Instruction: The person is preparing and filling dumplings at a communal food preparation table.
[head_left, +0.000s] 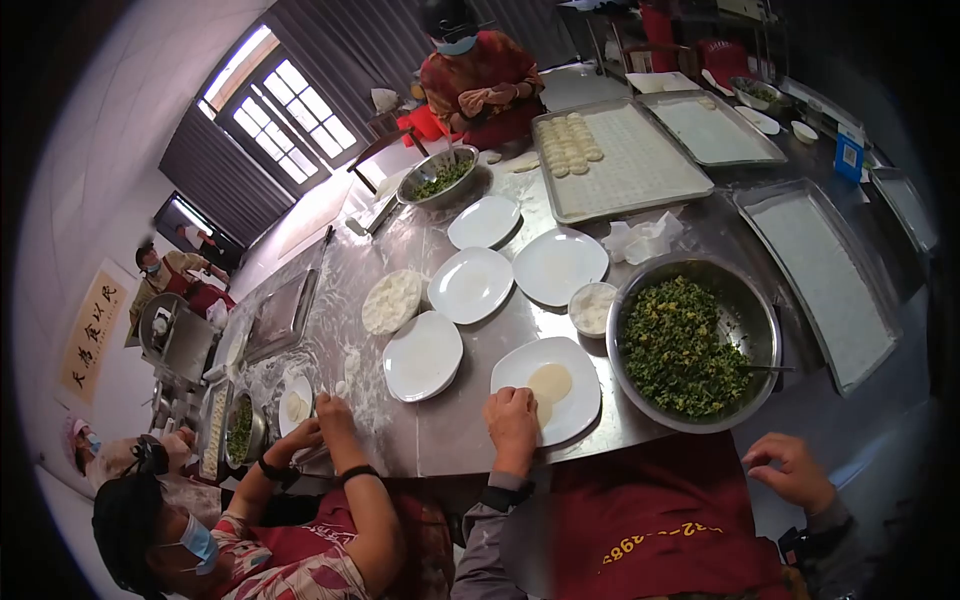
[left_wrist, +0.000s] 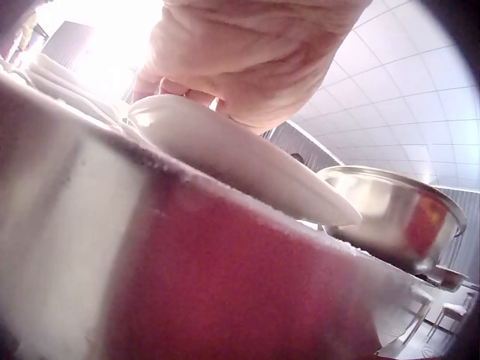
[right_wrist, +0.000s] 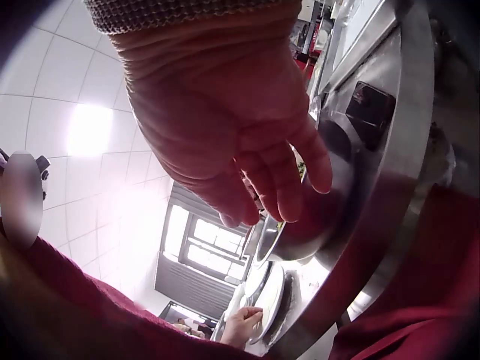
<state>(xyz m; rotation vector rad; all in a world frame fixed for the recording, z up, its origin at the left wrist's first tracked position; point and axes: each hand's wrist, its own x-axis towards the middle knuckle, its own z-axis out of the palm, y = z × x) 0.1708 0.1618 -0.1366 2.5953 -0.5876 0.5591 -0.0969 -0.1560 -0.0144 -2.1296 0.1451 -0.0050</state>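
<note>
A white plate point(head_left: 570, 421) lies close to the table edge, bearing two thin round dough wrappers point(head_left: 551, 380) that overlap. My left hand point(head_left: 512, 418) is over the plate's left side, fingers bent down at the nearer wrapper; I cannot tell whether they pinch it. From below, in the left wrist view, the palm point(left_wrist: 247, 60) hangs over the plate's raised rim point(left_wrist: 232, 161). My right hand point(head_left: 790, 470) is in the air before the table, right of a big steel bowl point(head_left: 765, 345) of chopped green filling point(head_left: 680, 350). Its fingers hang loosely curled, holding nothing.
Several white plates point(head_left: 470, 285), a small bowl of flour point(head_left: 593, 308) and a flour-covered plate point(head_left: 392, 302) stand ahead. Metal trays point(head_left: 820, 285) lie right, one holding dumplings point(head_left: 569, 145). A spoon handle point(head_left: 768, 368) juts from the big bowl. People work at left point(head_left: 190, 540) and opposite point(head_left: 480, 75).
</note>
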